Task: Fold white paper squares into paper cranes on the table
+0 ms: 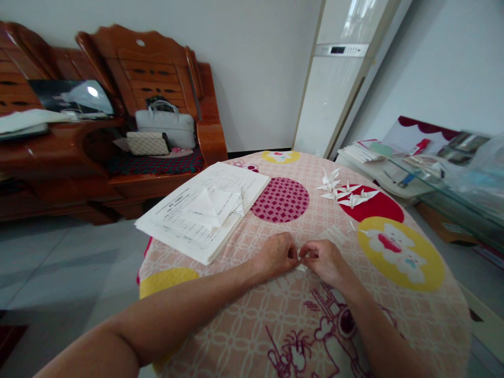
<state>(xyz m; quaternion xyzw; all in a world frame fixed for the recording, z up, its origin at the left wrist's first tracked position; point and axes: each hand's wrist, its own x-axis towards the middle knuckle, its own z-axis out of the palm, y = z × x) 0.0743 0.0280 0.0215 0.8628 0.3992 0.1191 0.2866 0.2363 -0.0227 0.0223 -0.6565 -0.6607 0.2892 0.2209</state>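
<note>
My left hand (276, 254) and my right hand (323, 258) meet at the middle of a table covered in a pink patterned cloth (283, 325). Both are curled, fingertips pinched together on a small piece of white paper (302, 267), of which only a sliver shows between them. Beyond the hands, several folded white paper cranes (344, 193) lie on the cloth near a red circle. A stack of printed sheets (205, 210) with loose folded white paper on top lies at the table's left side.
A carved wooden bench (149, 105) with a grey bag (165, 126) and a quilted pouch (147, 143) stands at the back left. A tall white appliance (334, 79) stands by the wall. Papers and a glass-topped surface (433, 173) sit at the right.
</note>
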